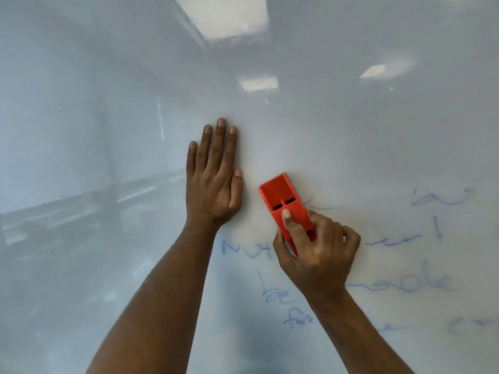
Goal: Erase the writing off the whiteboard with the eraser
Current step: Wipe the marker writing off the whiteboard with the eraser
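Gripping the red eraser (283, 201) against the whiteboard (351, 130), the right hand (318, 252) closes around it; the left hand (213, 182) lies flat, empty. Blue writing (421, 282) remains below and right; a tilted eraser would likely smear or skip strokes.

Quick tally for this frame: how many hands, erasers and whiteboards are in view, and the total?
Hands: 2, left hand flat on the board, right hand gripping the eraser
Erasers: 1, red eraser
Whiteboards: 1, whiteboard with blue writing
Total: 4

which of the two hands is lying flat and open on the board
The left hand, fingers spread flat on the whiteboard. The right hand is curled around the red eraser.
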`<state>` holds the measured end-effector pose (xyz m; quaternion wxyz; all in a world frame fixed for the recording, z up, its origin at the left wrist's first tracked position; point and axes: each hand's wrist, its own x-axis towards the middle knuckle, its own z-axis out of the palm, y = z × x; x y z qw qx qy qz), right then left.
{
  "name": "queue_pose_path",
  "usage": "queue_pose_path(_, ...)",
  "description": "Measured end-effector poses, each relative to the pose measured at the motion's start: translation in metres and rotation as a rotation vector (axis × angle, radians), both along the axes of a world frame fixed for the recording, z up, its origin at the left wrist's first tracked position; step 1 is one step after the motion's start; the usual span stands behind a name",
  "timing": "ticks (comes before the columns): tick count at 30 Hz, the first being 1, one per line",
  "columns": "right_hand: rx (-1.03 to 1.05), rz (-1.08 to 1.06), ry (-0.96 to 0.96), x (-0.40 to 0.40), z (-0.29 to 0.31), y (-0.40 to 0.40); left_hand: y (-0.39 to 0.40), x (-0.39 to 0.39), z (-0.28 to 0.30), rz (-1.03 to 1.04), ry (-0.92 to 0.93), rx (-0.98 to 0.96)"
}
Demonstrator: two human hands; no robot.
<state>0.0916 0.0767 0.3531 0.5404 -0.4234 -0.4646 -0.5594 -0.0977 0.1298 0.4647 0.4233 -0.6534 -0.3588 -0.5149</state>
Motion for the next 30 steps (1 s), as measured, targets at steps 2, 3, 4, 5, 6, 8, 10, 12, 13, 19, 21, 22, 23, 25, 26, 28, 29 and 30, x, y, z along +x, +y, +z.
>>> queue_pose_path(2,-0.020,0.025,-0.035,-0.001,-0.005,0.000,-0.001,0.003,-0.004,0.020,-0.008,-0.001)
queue_pose_path(3,-0.025,0.018,-0.096,0.001,-0.008,-0.001,-0.001,0.004,-0.005,0.032,-0.008,-0.002)
queue_pose_path(4,-0.025,0.005,-0.139,0.006,-0.009,-0.001,-0.001,0.005,-0.006,0.044,-0.008,-0.002)
queue_pose_path(5,-0.020,-0.001,-0.136,0.011,-0.008,-0.001,-0.001,0.006,-0.007,0.054,-0.009,-0.001)
queue_pose_path(6,-0.015,0.009,-0.090,0.015,-0.007,-0.001,-0.001,0.007,-0.008,0.058,-0.011,0.003)
queue_pose_path(8,-0.007,0.069,0.009,0.014,-0.008,0.000,-0.001,0.010,-0.011,0.055,-0.004,0.013)
queue_pose_path(10,-0.024,0.098,-0.036,0.008,-0.012,0.001,-0.001,0.012,-0.014,0.046,0.031,0.018)
queue_pose_path(12,-0.043,0.065,-0.139,0.009,-0.013,0.000,-0.002,0.012,-0.016,0.042,0.071,0.021)
queue_pose_path(13,-0.046,0.054,-0.141,0.013,-0.011,-0.001,-0.002,0.012,-0.016,0.041,0.089,0.023)
queue_pose_path(19,-0.053,0.103,-0.069,0.010,-0.007,-0.005,-0.004,0.014,-0.018,0.045,0.129,0.039)
queue_pose_path(21,-0.055,0.079,-0.158,0.017,-0.002,-0.008,-0.006,0.014,-0.019,0.030,0.135,0.042)
queue_pose_path(22,-0.059,0.075,-0.144,0.022,0.003,-0.011,-0.006,0.015,-0.018,0.018,0.142,0.045)
queue_pose_path(23,-0.068,0.082,-0.095,0.025,0.007,-0.013,-0.007,0.015,-0.019,0.001,0.153,0.045)
queue_pose_path(25,-0.088,0.108,-0.012,0.026,0.011,-0.017,-0.007,0.018,-0.019,-0.033,0.180,0.055)
queue_pose_path(26,-0.091,0.112,-0.014,0.023,0.012,-0.017,-0.007,0.018,-0.018,-0.041,0.193,0.067)
queue_pose_path(28,-0.085,0.097,-0.066,0.022,0.011,-0.018,-0.006,0.020,-0.017,-0.055,0.219,0.083)
queue_pose_path(29,-0.078,0.097,-0.085,0.023,0.012,-0.018,-0.007,0.020,-0.017,-0.054,0.230,0.089)
queue_pose_path(30,-0.070,0.102,-0.090,0.025,0.013,-0.019,-0.007,0.021,-0.017,-0.051,0.238,0.097)
